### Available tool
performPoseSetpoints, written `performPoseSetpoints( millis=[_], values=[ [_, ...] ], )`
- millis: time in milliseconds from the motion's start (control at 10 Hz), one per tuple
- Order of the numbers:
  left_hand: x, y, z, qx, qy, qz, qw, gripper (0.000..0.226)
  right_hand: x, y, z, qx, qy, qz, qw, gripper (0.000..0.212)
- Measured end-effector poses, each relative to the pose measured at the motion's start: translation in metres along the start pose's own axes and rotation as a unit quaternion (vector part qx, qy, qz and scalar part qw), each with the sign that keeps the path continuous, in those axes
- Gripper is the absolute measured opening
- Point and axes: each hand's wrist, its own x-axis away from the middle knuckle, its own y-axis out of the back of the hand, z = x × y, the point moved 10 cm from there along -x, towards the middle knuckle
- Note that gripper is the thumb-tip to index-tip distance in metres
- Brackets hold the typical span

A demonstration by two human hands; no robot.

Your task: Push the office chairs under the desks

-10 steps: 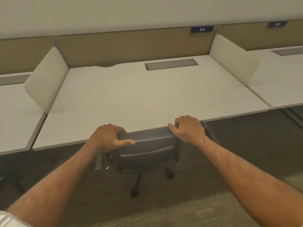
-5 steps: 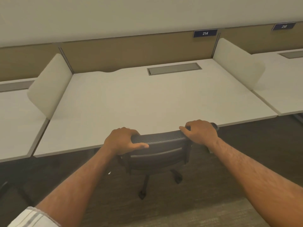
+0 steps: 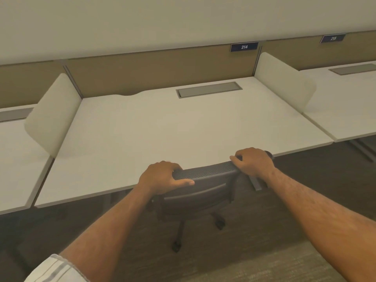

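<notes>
The black mesh-backed office chair on castors point(image 3: 200, 192) sits at 6 o'clock of the white rectangular desk top point(image 3: 162, 129), its seat already hidden beneath the front edge and the top of its backrest level with, and just beside, that edge. The left hand point(image 3: 160, 177) is wrapped over the backrest's top rail at its 9 o'clock end, fingers curled over the far side and thumb lying along the near face. The right hand point(image 3: 253, 162) is closed over the 3 o'clock corner in the same way.

Judged from here, the chair looks nearly home, so the main risk is pinching. With fingers draped over the far side of the rail, any further shove could trap them against the desk edge. The backrest also sits skewed, its 3 o'clock end further in, so an uneven push may swivel the chair and knock an armrest or the grey metal desk leg point(image 3: 256, 183) at about 4 o'clock. The dark castors point(image 3: 176, 245) could catch on the brown carpet point(image 3: 254, 265) and tip the back forward.

At 1 o'clock, a dark blue plate reading 214 point(image 3: 244, 47) hangs on the tan partition point(image 3: 152, 72); a grey cable hatch point(image 3: 209, 89) lies below it.
</notes>
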Motion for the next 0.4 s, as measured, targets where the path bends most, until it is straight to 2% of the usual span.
performPoseSetpoints(
  millis=[100,200,300,400],
  values=[
    [0.004,0.001,0.005,0.002,0.000,-0.003,1.000,0.092,0.013,0.011,0.009,-0.050,-0.020,-0.094,0.994,0.046],
    [0.008,0.004,0.000,0.001,-0.025,-0.026,0.999,0.092,0.028,0.015,0.018,-0.071,-0.018,-0.142,0.987,0.043],
    [0.020,0.013,-0.017,-0.010,-0.115,-0.096,0.989,0.080,0.051,0.006,0.040,-0.054,-0.032,-0.136,0.989,0.056],
    [0.022,0.021,-0.023,-0.019,-0.149,-0.121,0.981,0.074,0.059,0.013,0.064,-0.046,-0.045,-0.147,0.987,0.063]
  ],
)
